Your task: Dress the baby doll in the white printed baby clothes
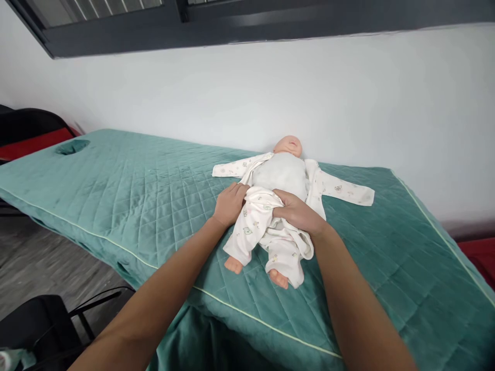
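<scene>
A baby doll [288,146] lies on its back on the green quilted bed cover [162,185], its head toward the wall. Its pale cloth torso [280,172] is bare between the spread sides of an open white printed baby top [344,191]. White printed baby pants [247,229] cover its legs, with both feet showing at the cuffs. My left hand [231,202] is closed on the waist of the pants at the doll's hip. Across from it, my right hand [297,210] grips the bunched pants fabric on the other side; some fingertips are hidden.
A white wall [174,93] runs behind the bed under a dark window frame [247,26]. The cover has a face hole [72,147] at the far left. Black chairs [38,319] stand by the left side, and a red object [479,260] shows at the right.
</scene>
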The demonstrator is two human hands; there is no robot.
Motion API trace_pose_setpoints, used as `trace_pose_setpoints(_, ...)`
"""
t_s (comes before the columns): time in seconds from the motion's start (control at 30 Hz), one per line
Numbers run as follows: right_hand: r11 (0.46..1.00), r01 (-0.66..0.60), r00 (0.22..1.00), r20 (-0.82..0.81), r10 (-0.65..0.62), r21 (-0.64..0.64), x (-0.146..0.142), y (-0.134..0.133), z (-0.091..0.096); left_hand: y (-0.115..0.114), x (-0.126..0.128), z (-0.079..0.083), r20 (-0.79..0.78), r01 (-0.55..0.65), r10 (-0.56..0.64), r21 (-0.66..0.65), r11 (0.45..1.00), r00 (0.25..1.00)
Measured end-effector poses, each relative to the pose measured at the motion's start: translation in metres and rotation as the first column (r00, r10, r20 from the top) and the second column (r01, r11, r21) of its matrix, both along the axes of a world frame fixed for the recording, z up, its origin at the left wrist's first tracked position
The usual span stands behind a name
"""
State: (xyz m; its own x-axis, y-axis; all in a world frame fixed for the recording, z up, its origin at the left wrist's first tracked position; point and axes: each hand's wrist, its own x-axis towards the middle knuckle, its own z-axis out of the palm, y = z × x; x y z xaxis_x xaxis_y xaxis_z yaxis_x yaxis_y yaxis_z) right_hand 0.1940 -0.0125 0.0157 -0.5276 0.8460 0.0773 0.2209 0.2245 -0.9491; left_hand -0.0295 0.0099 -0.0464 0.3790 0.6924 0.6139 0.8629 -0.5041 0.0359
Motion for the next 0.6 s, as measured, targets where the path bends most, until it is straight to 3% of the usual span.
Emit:
trace_pose_setpoints(0.13, 0.998, -0.013, 0.997, -0.075, 0.009, -0.055, 0.0007, -0.0034, 0.0027, -0.0002, -0.0009, -0.0014, 0.019, 0.017, -0.017, 0.004, 1.000, 1.000)
trace_pose_setpoints(0.33, 0.977, -0.079, 0.946, -0.323, 0.011, -0.199, 0.0026, -0.0075, 0.0061, -0.0020, -0.0008, -0.0029, 0.056, 0.042, -0.042, -0.004, 0.999, 0.998)
trace_pose_setpoints(0.6, 0.954, -0.073, 0.928, -0.370, -0.042, -0.292, 0.0006, -0.0069, 0.0040, -0.0031, -0.0006, -0.0019, 0.073, 0.009, -0.005, -0.066, 0.998, 0.997)
